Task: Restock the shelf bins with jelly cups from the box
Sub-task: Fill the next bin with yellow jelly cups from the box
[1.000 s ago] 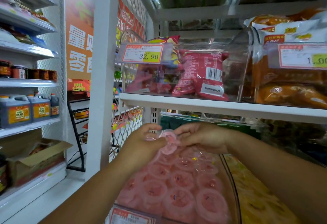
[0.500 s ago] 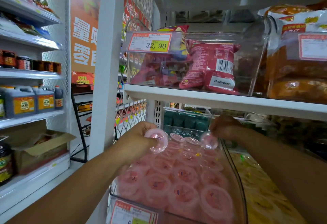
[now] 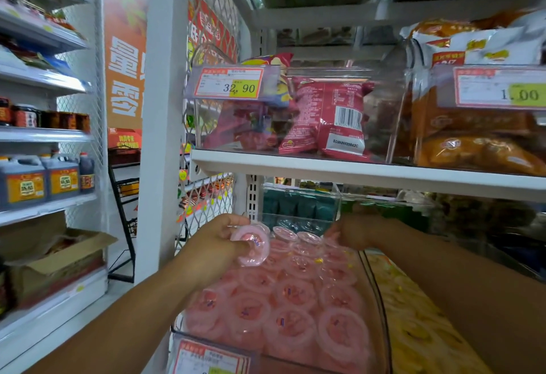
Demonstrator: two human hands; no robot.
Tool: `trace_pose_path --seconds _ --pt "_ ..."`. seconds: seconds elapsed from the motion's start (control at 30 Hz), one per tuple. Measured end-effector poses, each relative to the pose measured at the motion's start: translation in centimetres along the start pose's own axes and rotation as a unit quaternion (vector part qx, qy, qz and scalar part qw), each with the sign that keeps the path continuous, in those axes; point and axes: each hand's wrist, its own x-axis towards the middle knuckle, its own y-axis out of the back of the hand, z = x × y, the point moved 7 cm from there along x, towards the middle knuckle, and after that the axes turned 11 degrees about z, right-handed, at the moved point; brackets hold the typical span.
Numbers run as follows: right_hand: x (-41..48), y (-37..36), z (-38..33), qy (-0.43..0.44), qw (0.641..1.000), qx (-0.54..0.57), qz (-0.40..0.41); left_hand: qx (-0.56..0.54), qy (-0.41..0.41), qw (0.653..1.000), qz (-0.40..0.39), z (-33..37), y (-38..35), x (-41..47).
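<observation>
While the left hand (image 3: 212, 251) pinches one pink jelly cup (image 3: 251, 245) over the back rows of the well-filled clear bin (image 3: 376, 291) and the right hand (image 3: 353, 233) sits at the rear, grip not discernible, set the cup flat into a rear gap, neighbours undisturbed.

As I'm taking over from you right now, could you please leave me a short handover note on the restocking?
Left hand: grip on one pink jelly cup, held over the clear bin, not yet placed.
Right hand: at the bin's back row; grip unclear.
Done: bin nearly full of cups, front to back.
To do: seat the held cup at the back, probably filling the last gaps.
</observation>
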Motion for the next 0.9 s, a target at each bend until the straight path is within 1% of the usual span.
trace_pose_path --seconds 0.1,0.17,0.2,0.23,0.27,0.3,0.33,0.37,0.4,0.47,0.53,0.6,0.67,0.7,0.77,0.83,0.9 --pt "0.0 -0.2 -0.3 0.000 1.000 -0.016 -0.012 -0.009 0.001 1.000 0.000 0.1 0.2 -0.2" --pt "-0.3 0.9 -1.2 0.023 0.999 -0.022 0.006 -0.011 0.004 1.000 0.003 0.1 0.3 -0.4" --pt "-0.8 1.8 -2.0 0.042 0.999 -0.005 0.024 -0.011 0.003 1.000 0.003 0.1 0.3 -0.5" --pt "-1.6 3.0 -2.9 0.058 0.996 0.049 0.043 -0.009 -0.002 1.000 0.002 0.4 0.3 -0.6" --pt "-2.4 4.0 -3.7 0.061 0.987 0.143 0.043 -0.009 -0.009 1.000 0.001 0.7 0.1 -0.6" --pt "-3.4 4.8 -4.7 0.062 0.964 0.258 0.021 -0.012 -0.016 1.000 0.001 1.0 -0.2 -0.5" --pt "-4.4 5.3 -6.0 0.068 0.931 0.358 -0.012 -0.014 -0.023 1.000 0.005 1.4 -0.6 -0.4" --pt "-5.1 5.6 -7.0 0.078 0.906 0.414 -0.041 -0.016 -0.028 0.999 0.009 1.6 -1.0 -0.3" --pt "-5.5 5.8 -7.8 0.089 0.891 0.442 -0.053 -0.022 -0.033 0.999 0.014 1.8 -1.5 -0.2" --pt "-5.6 5.5 -8.3 0.090 0.873 0.476 -0.051 -0.025 -0.048 0.998 0.015 2.0 -2.3 0.0" --pt "-5.3 5.4 -7.9 0.074 0.876 0.475 -0.032 -0.019 -0.059 0.998 0.007 2.0 -2.9 0.0" --pt "-4.8 5.5 -6.7 0.046 0.894 0.445 0.004 -0.014 -0.070 0.997 -0.022 2.0 -3.5 -0.1" --pt "-4.0 6.1 -4.8 -0.005 0.917 0.395 0.062 0.041 -0.105 0.992 -0.055 2.1 -3.8 -0.4" --pt "-3.7 6.4 -3.6 -0.034 0.929 0.358 0.082 0.094 -0.134 0.984 -0.071 2.2 -3.8 -0.7" --pt "-3.0 6.4 -1.1 -0.091 0.950 0.279 0.105 0.219 -0.199 0.948 -0.115 2.3 -4.0 -1.6" --pt "-2.0 5.7 1.2 -0.153 0.951 0.236 0.127 0.313 -0.257 0.898 -0.170 2.2 -4.8 -2.7" --pt "-1.3 4.7 2.2 -0.193 0.950 0.209 0.129 0.370 -0.285 0.861 -0.200 1.9 -5.6 -3.5"
